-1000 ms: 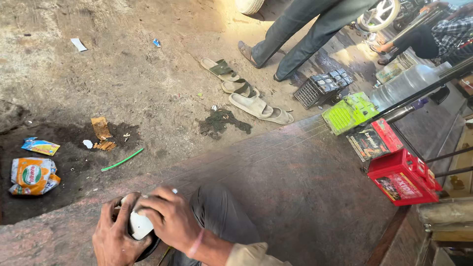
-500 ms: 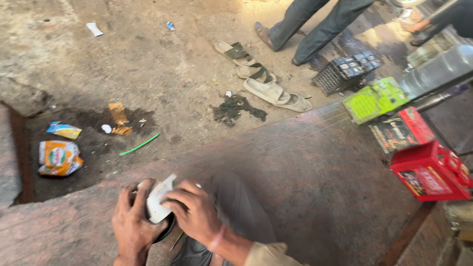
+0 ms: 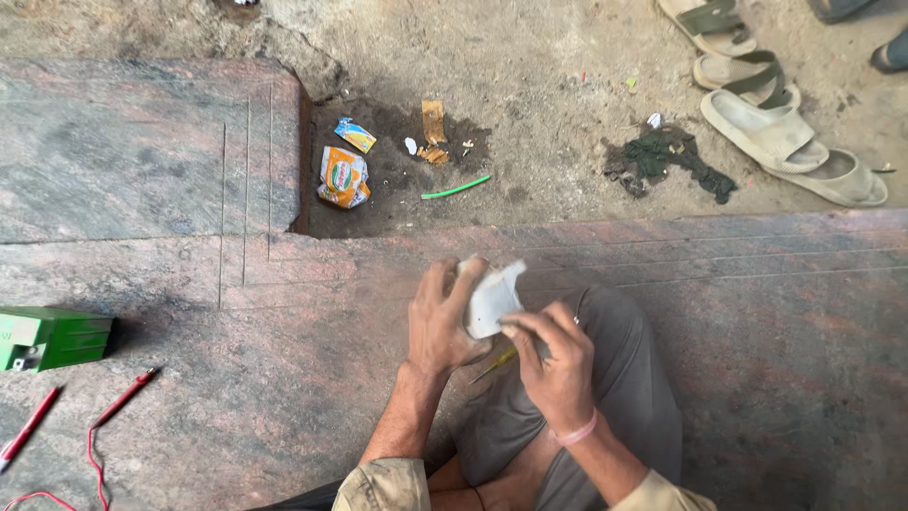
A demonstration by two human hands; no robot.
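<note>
My left hand (image 3: 441, 320) grips a small white boxy part (image 3: 492, 298) held just above my knee, fingers wrapped over its top and left side. My right hand (image 3: 556, 356) rests against the lower right edge of the white part and pinches a thin yellow-handled tool (image 3: 496, 364) whose tip points down-left between the hands. A pink band circles my right wrist. My grey trouser leg (image 3: 619, 378) lies under both hands on the reddish stone slab (image 3: 312, 312).
A green box (image 3: 52, 338) sits at the left edge with red probe leads (image 3: 123, 397) beside it. Wrappers (image 3: 342, 176) and a green stick (image 3: 456, 187) litter a dirt pit beyond the slab. Sandals (image 3: 790, 142) and a dark rag (image 3: 673, 159) lie at the upper right.
The view has swung left and down; the green box and red leads have come into sight. The hands have lifted the white part slightly and turned it, and the yellow tool now shows.
</note>
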